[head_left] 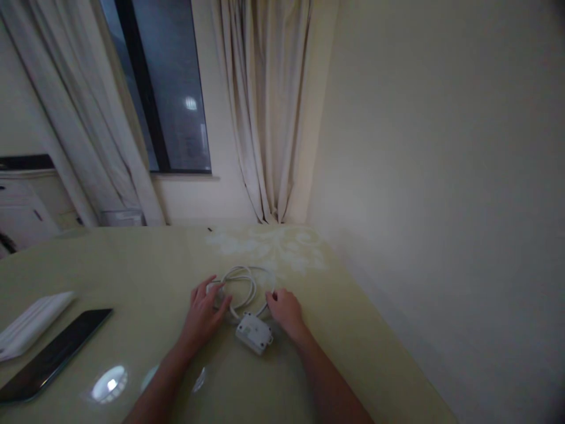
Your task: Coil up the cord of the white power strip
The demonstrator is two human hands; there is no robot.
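A white power adapter (253, 333) lies on the yellowish table (145, 277), its white cable (242, 282) looped in a coil just behind it. My left hand (203, 312) rests on the left side of the coil, fingers curled over the cable. On the right side of the coil my right hand (286, 309) pinches the cable with its fingertips. The adapter sits between my two wrists, touched by neither hand.
At the table's left edge lie a dark phone or tablet (53, 355) and a white ridged object (30, 323). A wall (441, 176) runs along the right side. Behind the table are curtains (265, 106) and a dark window (168, 88).
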